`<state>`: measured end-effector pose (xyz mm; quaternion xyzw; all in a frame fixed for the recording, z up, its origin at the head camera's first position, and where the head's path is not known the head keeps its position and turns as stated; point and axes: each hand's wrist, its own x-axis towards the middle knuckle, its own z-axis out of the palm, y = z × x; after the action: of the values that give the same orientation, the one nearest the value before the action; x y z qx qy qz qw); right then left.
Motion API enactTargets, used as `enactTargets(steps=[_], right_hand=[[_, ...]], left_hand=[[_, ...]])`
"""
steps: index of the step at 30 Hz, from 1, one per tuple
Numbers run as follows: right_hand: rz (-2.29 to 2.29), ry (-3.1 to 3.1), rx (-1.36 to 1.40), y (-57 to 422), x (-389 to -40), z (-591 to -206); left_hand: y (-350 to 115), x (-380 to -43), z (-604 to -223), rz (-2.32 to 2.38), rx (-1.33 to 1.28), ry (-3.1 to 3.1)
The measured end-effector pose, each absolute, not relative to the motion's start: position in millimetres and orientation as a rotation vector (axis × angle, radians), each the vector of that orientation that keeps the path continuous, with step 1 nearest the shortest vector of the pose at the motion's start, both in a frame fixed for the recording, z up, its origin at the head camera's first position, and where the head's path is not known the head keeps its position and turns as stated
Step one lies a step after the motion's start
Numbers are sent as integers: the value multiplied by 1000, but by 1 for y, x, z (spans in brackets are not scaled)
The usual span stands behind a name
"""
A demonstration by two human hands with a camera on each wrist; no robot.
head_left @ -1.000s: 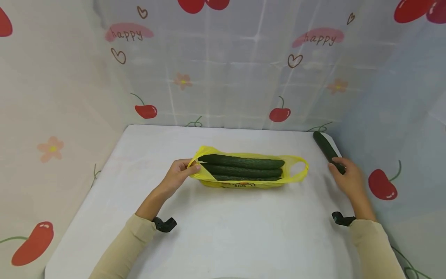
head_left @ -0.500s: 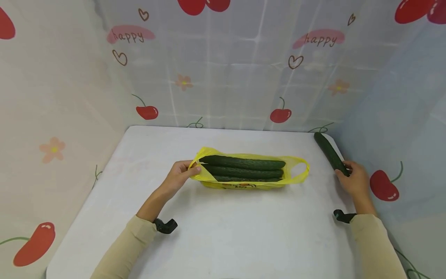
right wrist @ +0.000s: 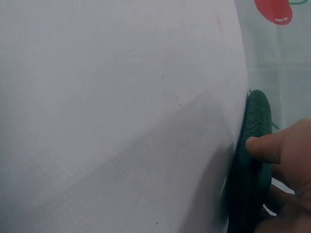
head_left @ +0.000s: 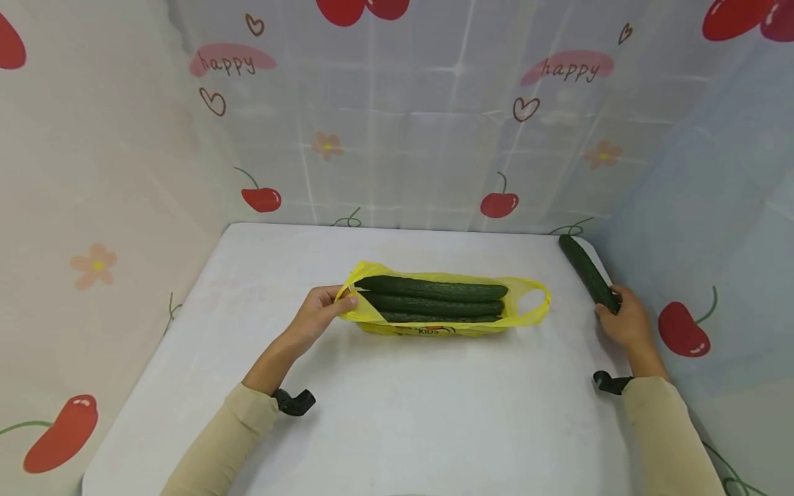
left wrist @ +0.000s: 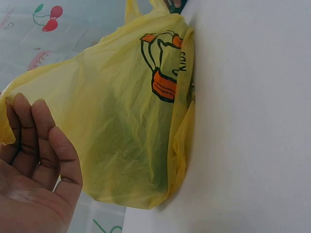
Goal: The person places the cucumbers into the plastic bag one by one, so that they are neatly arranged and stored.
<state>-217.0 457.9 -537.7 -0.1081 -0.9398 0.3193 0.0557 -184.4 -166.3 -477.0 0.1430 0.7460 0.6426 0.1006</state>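
A yellow plastic bag [head_left: 409, 329] lies mid-table in the head view, its mouth spread and several long dark green cucumbers [head_left: 434, 305] side by side inside. My left hand [head_left: 318, 311] pinches the bag's left handle edge between thumb and fingers. In the left wrist view the bag's printed side [left wrist: 126, 126] faces the camera beside the curled fingers [left wrist: 65, 150]. By the table's right edge, my right hand [head_left: 628, 320] grips the near end of a single cucumber [head_left: 583, 265]. Its thumb [right wrist: 265, 146] presses on the cucumber's skin in the right wrist view.
A white table [head_left: 434, 413] spans the front. Patterned curtains with cherries, hearts and flowers, such as the back curtain [head_left: 409, 138], stand close behind and on both sides. The bag's free right handle [head_left: 541, 303] loops toward the single cucumber.
My right hand has slid slightly toward the near end of the single cucumber, which has shifted very little. My left hand and the bag stay in place.
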Motion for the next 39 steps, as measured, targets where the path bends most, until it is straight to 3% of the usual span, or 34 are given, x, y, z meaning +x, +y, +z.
enactTargets(steps=[13, 22, 39], right_hand=[[1044, -2772, -478, 453, -219, -535], [1083, -2719, -429, 448, -210, -522], [1097, -2732, 61, 411, -167, -457]], left_hand=[[-164, -185, -477, 1913, 407, 2206], [-163, -185, -479, 1915, 424, 2194], [-161, -186, -476, 1883, 394, 2212]])
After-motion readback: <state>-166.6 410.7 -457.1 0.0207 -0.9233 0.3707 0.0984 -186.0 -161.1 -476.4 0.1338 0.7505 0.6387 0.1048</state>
